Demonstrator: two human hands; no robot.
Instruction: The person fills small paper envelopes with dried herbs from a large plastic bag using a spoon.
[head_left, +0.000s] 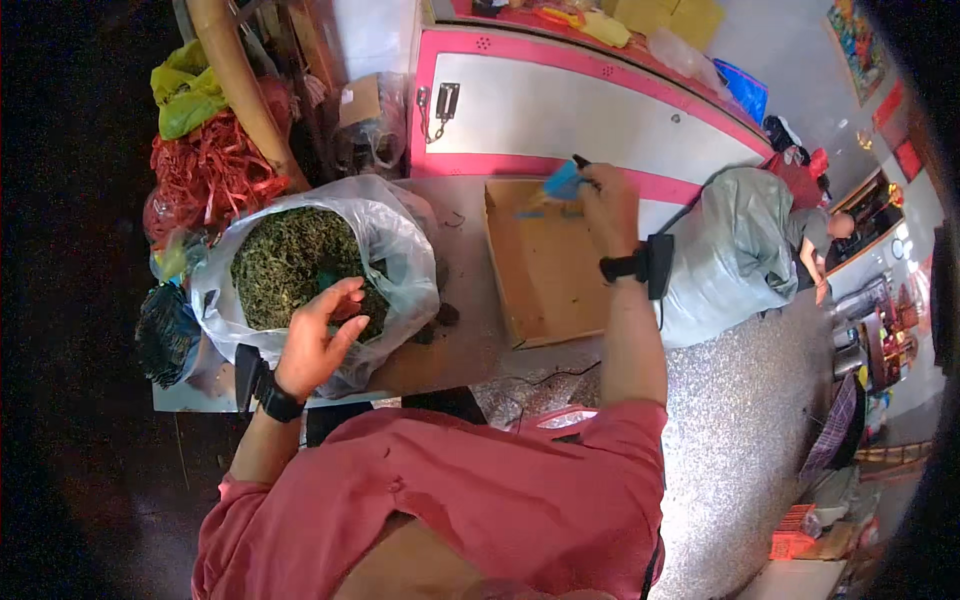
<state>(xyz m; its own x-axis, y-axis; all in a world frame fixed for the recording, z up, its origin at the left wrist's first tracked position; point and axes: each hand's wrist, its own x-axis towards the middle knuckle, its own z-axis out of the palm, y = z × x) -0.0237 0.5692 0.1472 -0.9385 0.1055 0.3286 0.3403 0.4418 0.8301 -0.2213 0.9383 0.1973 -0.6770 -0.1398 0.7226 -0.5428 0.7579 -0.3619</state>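
A clear plastic bag (397, 255) stands open on the table (472, 300), filled with dried, shredded green-brown plant matter (289, 255). Over the near side of this bag is my left hand (326, 334), fingers spread and slightly curled, with nothing seen in it. Farther right, my right hand (609, 202) grips a small blue object (562, 181), blurred, with a dark tip sticking up by the fingers; its kind cannot be told. That hand is above the far right part of a shallow cardboard box (555, 277), whose brown bottom shows.
A pink-and-white cabinet (555, 105) stands behind the table. Red plastic strips (214, 169) and a yellow-green bag (187, 90) lie left, beside a bamboo pole (244, 90). A large grey-white sack (731, 255) is at right. Another person (814, 244) is farther off.
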